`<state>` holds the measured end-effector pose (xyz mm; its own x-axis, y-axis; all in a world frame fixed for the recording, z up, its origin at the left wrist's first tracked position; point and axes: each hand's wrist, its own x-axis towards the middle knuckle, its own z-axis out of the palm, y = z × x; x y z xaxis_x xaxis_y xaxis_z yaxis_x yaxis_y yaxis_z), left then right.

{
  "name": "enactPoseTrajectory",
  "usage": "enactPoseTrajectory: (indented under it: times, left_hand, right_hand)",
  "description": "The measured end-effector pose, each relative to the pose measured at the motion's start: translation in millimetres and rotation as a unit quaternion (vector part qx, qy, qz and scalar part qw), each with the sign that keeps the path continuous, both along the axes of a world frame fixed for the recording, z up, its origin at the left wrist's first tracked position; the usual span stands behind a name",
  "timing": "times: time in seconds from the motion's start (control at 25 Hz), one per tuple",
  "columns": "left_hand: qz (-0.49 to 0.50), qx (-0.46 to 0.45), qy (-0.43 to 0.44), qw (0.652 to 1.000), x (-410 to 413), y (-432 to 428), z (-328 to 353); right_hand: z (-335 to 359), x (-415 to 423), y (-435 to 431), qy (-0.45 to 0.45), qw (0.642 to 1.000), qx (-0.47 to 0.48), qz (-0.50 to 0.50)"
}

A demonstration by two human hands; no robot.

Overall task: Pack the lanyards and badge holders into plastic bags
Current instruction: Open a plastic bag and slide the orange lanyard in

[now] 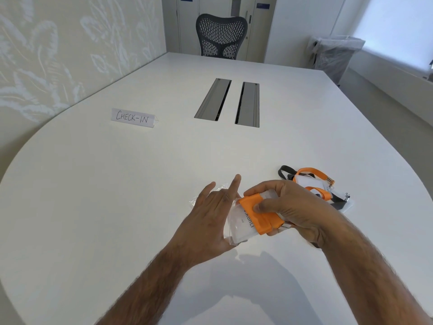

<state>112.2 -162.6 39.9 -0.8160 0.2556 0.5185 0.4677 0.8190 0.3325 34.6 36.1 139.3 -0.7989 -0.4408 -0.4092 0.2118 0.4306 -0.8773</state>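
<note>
My right hand (290, 207) grips a clear badge holder (241, 225) with an orange lanyard (260, 214) wrapped around it, thumb pressed on the orange band. My left hand (210, 216) holds a clear plastic bag (194, 201) against the holder's left side, its index and middle fingers raised and straight. Whether the holder sits inside the bag's mouth is unclear. Behind my right hand lies a pile of more lanyards and badge holders (321, 184), orange and black straps with metal clips.
The white table (117, 195) carries a folded paper sign reading CHECK-IN (132, 118) at the left and two grey cable hatches (227, 102) in the middle. A black mesh chair (221, 35) stands at the far end; a lined bin (335, 55) sits at the right.
</note>
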Motion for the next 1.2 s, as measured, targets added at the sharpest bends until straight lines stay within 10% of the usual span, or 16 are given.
enactPoseTrajectory:
  times: [1.2]
  left_hand:
    - [0.061, 0.012, -0.040, 0.997, -6, 12, 9]
  right_hand:
    - [-37, 31, -23, 0.126, 0.982, -0.046, -0.134]
